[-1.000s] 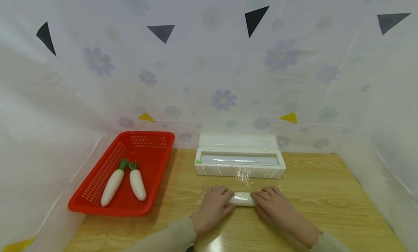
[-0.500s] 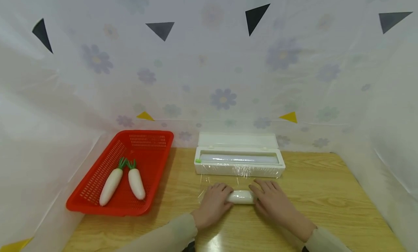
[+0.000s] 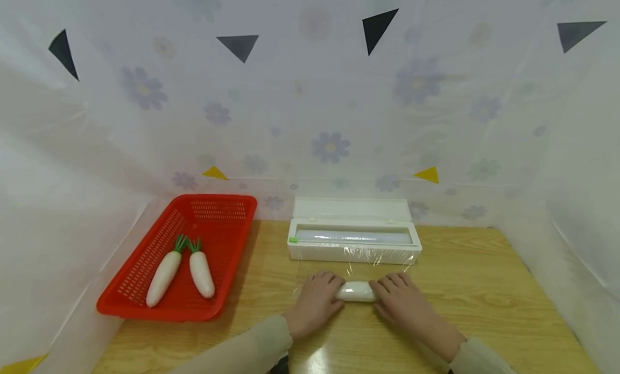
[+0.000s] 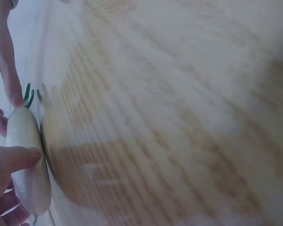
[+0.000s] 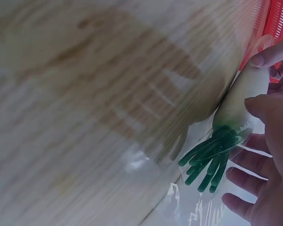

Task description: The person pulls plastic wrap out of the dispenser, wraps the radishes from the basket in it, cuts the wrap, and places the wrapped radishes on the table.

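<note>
A white radish (image 3: 356, 291) lies crosswise on the wooden table, wrapped in glossy clear plastic film. My left hand (image 3: 315, 303) grips its left end, thumb on the near side and fingers over the far side. At the other end, my right hand (image 3: 410, 311) holds it the same way. Green leaf stems (image 5: 211, 157) stick out past the right hand under the film, seen in the right wrist view. From the radish a sheet of film (image 3: 351, 269) runs back to a white wrap dispenser box (image 3: 355, 252), whose lid stands up and whose roll (image 3: 353, 236) shows.
To the left stands a red plastic basket (image 3: 235, 272) with two more white radishes, one larger (image 3: 163, 279) and one smaller (image 3: 201, 275). A flowered plastic curtain (image 3: 310, 105) hangs behind and at both sides of the table (image 3: 484, 288).
The radish has shifted slightly toward the dispenser with both hands on it. My right fingers lifted and spread half a second ago and now lie lower over it. Glints on the film have shifted.
</note>
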`<state>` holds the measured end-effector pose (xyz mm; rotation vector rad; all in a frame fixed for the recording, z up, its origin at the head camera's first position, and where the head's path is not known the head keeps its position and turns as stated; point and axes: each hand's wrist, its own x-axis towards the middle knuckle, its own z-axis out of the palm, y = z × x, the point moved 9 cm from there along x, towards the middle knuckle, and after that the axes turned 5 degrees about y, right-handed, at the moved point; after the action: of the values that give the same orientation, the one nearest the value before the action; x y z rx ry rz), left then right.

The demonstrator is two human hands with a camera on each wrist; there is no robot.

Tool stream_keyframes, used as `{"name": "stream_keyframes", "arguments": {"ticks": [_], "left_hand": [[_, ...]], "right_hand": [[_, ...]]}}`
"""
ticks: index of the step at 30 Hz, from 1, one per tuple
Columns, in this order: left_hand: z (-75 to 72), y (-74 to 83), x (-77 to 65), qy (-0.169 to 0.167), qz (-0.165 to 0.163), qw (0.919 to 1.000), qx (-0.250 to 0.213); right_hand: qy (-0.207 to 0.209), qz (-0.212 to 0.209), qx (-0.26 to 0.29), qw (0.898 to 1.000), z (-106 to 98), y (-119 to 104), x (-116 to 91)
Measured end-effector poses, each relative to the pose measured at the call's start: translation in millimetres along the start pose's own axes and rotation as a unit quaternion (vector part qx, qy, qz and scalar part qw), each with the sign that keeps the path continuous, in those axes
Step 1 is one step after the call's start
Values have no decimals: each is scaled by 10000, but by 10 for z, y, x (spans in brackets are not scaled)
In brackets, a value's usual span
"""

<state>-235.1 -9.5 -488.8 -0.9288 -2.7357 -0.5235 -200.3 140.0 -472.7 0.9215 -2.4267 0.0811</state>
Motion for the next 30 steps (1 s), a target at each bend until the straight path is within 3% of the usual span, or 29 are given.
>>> {"name": "stream_keyframes", "arguments": {"ticks": [7, 19, 25, 30], "left_hand": [[49, -48, 66, -177, -38, 9997, 187], [12, -96, 131, 200, 62, 9989, 418], [18, -178, 170, 195, -74, 9995, 224], [20, -221, 212, 198, -90, 9995, 237]], "right_hand": [[-210, 360, 224, 9989, 65, 53, 9], [-189, 450, 192, 9986, 179, 177, 99], [-466, 837, 584, 9937, 210, 249, 148], [-522, 884, 533, 9933, 214, 288, 177]]}}
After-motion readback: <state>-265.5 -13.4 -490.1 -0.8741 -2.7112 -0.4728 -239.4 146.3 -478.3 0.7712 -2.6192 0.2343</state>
